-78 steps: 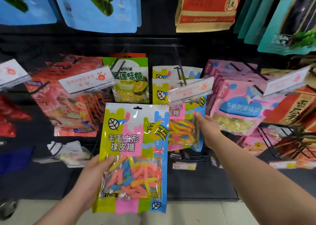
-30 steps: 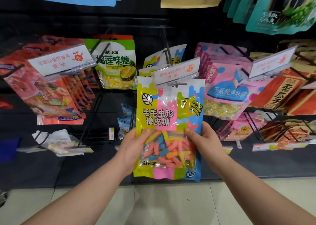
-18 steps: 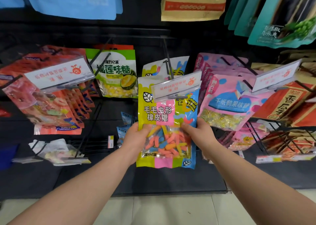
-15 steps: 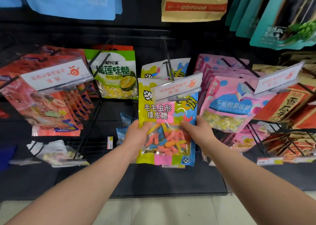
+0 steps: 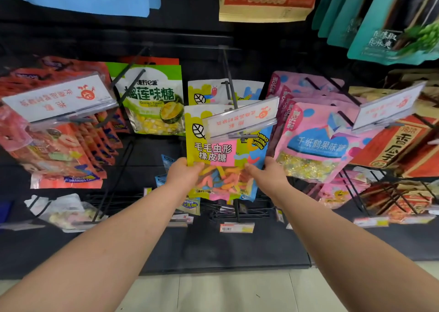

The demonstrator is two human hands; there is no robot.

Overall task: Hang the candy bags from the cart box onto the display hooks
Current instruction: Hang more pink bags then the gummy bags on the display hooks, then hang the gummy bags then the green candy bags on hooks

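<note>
A yellow, pink and blue gummy-worm candy bag point(image 5: 213, 150) is held up against the middle display hook point(image 5: 230, 90). My left hand point(image 5: 183, 176) grips its lower left edge and my right hand point(image 5: 268, 176) grips its lower right edge. The bag's top sits behind the white price tag point(image 5: 240, 119) at the hook's tip, so its hanging hole is hidden. Another bag of the same candy point(image 5: 223, 92) hangs further back on that hook. The cart box is out of view.
Durian candy bags point(image 5: 154, 102) hang to the left, red bags point(image 5: 59, 145) at far left, pink bags point(image 5: 316, 143) to the right, orange-brown bags point(image 5: 399, 145) at far right. Lower hooks point(image 5: 237, 212) with price labels stick out below. Large blue and teal bags hang above.
My left hand brought the bag from low left to the middle hook and my right hand joined it. Both hands then pushed the bag up and back under the price tag.
</note>
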